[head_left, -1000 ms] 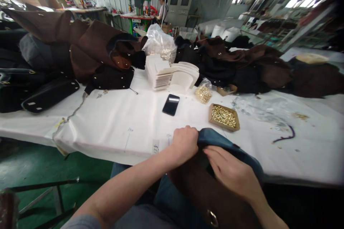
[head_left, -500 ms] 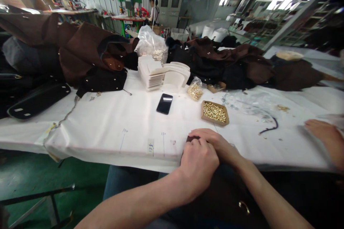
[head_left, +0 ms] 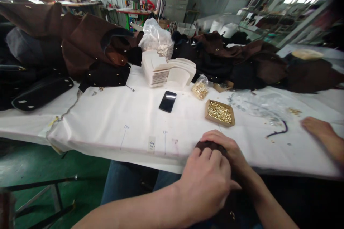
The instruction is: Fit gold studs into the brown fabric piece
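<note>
at the near edge of the white-covered table (head_left: 102, 114), a dark brown fabric piece (head_left: 211, 145) is bunched between both hands, mostly hidden by them; left hand (head_left: 206, 179) is clenched on its near side, fingers curled in, fingertips out of sight; right hand (head_left: 225, 145) grasps it from the far side, fingers draped over the top; a small metal fitting (head_left: 232, 215) shows lower down, below the left hand; handwritten paper label (head_left: 152, 145) sits left of the hands; just beyond them, an open cardboard box (head_left: 215, 119) holds gold-coloured studs (head_left: 220, 112); black smartphone (head_left: 167, 101) lies left of the box; small plastic bag (head_left: 200, 89) of gold-coloured bits is behind it; dark cord (head_left: 282, 130) curves to the right, near another person's hand (head_left: 318, 128) resting at the table's right; farther back, stacked white sheets (head_left: 154, 73), then a large clear bag (head_left: 156, 35); brown and black pieces heap up at left (head_left: 83, 43) and right (head_left: 271, 68)
</note>
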A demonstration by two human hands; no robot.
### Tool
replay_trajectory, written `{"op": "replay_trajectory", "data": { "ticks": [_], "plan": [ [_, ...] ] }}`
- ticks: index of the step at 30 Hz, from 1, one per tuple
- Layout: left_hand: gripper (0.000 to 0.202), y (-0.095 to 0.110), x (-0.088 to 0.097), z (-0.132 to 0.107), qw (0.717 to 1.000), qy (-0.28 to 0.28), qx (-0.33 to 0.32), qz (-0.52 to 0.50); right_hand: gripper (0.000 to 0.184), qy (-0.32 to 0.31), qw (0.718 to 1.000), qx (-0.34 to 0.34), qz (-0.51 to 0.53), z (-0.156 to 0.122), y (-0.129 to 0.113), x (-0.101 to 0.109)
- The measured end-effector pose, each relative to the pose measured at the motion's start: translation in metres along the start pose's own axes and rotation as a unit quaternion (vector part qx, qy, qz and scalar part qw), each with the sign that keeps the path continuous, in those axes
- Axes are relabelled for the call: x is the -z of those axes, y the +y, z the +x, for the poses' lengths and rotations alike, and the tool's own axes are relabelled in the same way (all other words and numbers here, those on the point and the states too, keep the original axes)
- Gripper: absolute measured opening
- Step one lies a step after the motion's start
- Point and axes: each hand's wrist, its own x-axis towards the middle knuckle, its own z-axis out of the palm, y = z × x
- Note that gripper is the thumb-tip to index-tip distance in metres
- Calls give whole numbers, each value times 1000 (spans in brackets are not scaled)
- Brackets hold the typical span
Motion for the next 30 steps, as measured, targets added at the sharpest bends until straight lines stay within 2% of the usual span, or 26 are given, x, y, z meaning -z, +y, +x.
{"op": "replay_trajectory", "data": {
  "ticks": [1,3,6,8,10,12,15,17,20,24,27,30],
  "plan": [
    [42,-5,2,-5,998,17,14,-57,17,21,1000,-4,3,-5,4,2],
    [42,-19,2,-13,981,55,84,-163,18,40,999,-15,10,-13,13,7],
    [35,-47,-7,-14,933,72,219,-277,29,35,998,-51,19,-19,25,14],
    [36,-62,-15,-9,902,43,267,-336,34,36,997,-62,20,-18,27,16],
    [38,-70,-22,-6,886,10,273,-374,31,34,998,-54,16,-15,26,17],
    [45,-71,-26,-4,871,-21,276,-405,26,32,999,-40,6,-14,22,17],
    [55,-64,-19,-7,827,-71,288,-477,27,53,998,-32,-19,-19,12,20],
    [58,-57,-6,-9,826,-86,251,-498,26,62,997,-40,-32,-29,2,24],
    [63,-45,26,-12,866,-87,157,-467,30,78,996,-38,-2,-48,-23,26],
    [66,-31,63,-14,884,-102,100,-446,46,183,982,0,46,-66,-65,18],
    [84,-25,70,-20,897,-86,39,-431,44,235,971,26,-20,-69,-89,13],
    [91,-27,62,-30,913,-68,-35,-402,33,235,966,77,-75,-68,-102,13]
  ]
}}
